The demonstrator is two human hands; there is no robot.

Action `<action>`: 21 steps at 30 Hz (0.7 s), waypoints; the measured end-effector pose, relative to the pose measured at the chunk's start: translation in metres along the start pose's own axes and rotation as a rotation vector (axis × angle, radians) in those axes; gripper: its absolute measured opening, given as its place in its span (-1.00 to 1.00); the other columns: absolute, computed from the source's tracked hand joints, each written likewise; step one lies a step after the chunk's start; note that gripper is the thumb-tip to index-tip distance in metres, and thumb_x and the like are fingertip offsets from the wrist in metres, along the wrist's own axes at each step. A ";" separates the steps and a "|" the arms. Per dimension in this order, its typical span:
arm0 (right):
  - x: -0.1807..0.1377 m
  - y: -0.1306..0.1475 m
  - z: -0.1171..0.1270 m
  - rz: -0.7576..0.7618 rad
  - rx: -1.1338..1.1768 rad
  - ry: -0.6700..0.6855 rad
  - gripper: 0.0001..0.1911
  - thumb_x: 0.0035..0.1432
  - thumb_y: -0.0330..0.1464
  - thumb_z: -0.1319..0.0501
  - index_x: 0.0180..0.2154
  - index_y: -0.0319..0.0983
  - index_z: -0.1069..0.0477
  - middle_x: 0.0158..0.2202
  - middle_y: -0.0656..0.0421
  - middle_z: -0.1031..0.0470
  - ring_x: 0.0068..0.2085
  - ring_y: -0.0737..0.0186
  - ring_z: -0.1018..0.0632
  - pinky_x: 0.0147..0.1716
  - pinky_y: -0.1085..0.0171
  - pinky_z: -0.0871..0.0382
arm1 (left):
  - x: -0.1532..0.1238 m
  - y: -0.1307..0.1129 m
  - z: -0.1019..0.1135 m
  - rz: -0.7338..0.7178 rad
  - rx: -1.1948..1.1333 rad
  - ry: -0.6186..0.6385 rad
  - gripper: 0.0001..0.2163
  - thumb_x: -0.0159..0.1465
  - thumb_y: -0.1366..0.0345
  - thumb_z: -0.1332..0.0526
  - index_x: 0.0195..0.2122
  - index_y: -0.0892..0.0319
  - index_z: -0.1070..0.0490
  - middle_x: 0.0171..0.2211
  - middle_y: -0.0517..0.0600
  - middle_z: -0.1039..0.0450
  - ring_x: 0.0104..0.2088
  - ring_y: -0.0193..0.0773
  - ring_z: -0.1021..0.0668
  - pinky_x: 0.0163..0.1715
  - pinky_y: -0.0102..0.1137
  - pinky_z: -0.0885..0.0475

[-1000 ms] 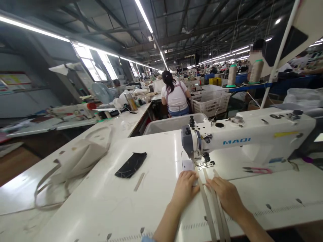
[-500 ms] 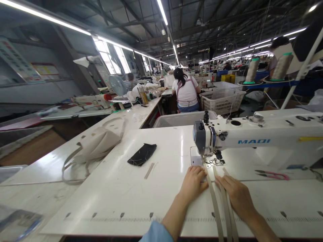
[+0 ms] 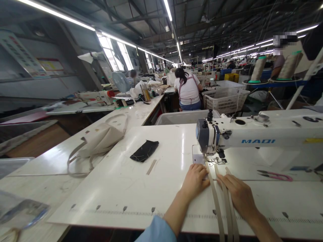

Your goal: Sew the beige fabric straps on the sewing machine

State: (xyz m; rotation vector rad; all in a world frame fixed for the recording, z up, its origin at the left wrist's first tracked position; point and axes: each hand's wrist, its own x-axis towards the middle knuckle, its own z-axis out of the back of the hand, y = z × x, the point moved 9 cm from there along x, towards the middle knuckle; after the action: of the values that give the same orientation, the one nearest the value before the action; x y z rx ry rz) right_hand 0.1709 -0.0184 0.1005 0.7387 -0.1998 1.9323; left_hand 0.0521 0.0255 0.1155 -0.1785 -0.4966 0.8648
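A long beige fabric strap (image 3: 214, 195) runs from under the needle of the white sewing machine (image 3: 257, 136) and off the table's front edge. My left hand (image 3: 195, 178) rests beside the presser foot, its fingers and thumb closed on the edge of this strap. To its right, my right hand (image 3: 237, 191) pinches two more beige straps (image 3: 227, 201), whose short ends point toward the machine. The right fingertips are partly hidden against the fabric. Pink-handled thread snips (image 3: 276, 175) lie right of my right hand.
A black fabric piece (image 3: 144, 151) and a short beige strip (image 3: 151, 167) lie left on the white table (image 3: 121, 188). Farther left sits a beige bag piece (image 3: 101, 141). Thread cones (image 3: 257, 69) stand at right. Ahead, a person (image 3: 188, 89) sits near a white basket (image 3: 224, 100).
The view has turned slightly, so the scene sits a little farther right. Both hands keep nearly the same place on the straps by the needle.
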 end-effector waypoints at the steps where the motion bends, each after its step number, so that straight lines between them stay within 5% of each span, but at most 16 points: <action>1: 0.001 0.001 0.002 0.000 0.004 -0.004 -0.77 0.29 -0.30 -0.05 -0.07 -0.18 -0.37 -0.34 0.18 -0.43 -0.21 0.17 -0.49 -0.25 0.26 -0.24 | 0.000 0.000 0.000 -0.002 0.003 -0.001 -0.86 0.11 0.37 -0.23 -0.28 0.19 -0.39 -0.20 0.04 -0.46 -0.13 -0.16 -0.44 -0.08 -0.25 -0.32; 21: 0.002 -0.001 -0.002 -0.013 0.027 0.036 -0.79 0.29 -0.31 -0.05 -0.09 -0.17 -0.37 -0.35 0.19 -0.42 -0.29 0.23 -0.47 -0.30 0.28 -0.23 | 0.001 -0.002 0.004 -0.003 -0.008 -0.019 -0.91 0.13 0.37 -0.22 -0.31 0.18 -0.39 -0.19 0.03 -0.47 -0.13 -0.15 -0.45 -0.09 -0.25 -0.32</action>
State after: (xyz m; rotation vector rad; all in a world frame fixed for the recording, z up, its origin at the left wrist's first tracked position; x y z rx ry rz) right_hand 0.1700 -0.0156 0.0998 0.7210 -0.1471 1.9381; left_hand 0.0521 0.0246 0.1207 -0.1765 -0.5176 0.8621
